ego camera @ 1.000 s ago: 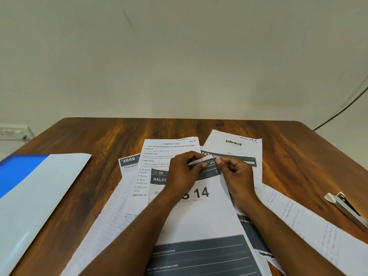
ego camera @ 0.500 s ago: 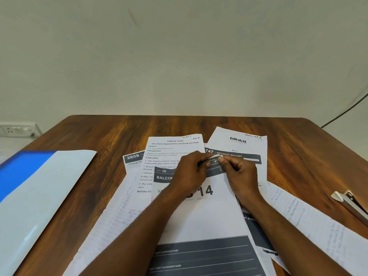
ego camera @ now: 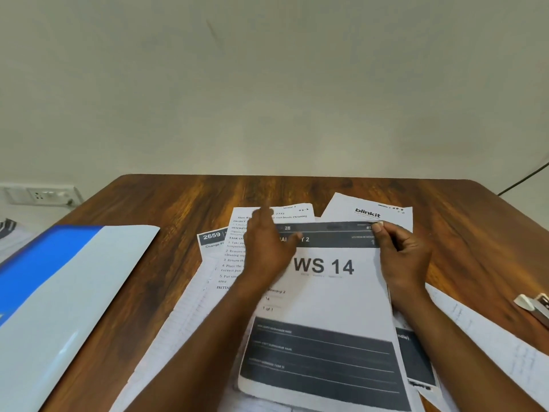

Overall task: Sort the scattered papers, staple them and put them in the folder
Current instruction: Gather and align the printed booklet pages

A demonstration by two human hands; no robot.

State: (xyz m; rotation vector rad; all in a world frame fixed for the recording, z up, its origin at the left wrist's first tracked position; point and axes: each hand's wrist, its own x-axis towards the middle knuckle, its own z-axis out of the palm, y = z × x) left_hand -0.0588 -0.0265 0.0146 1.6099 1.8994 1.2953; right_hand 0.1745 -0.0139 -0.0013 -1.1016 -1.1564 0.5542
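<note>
The left hand (ego camera: 264, 251) has slid left, uncovering "WS 14" on the top sheet (ego camera: 326, 295). Its fingers lie loose on the papers. The right hand (ego camera: 404, 257) pinches that sheet's corner, below a "blinkit" page (ego camera: 368, 211).

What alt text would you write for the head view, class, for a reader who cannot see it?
Two hands work on a white sheet printed "WS 14" atop scattered papers on a wooden table: the right hand pinches its top right corner, the left hand lies on its left side. A blue and white folder lies at left, a stapler at the right edge.
</note>
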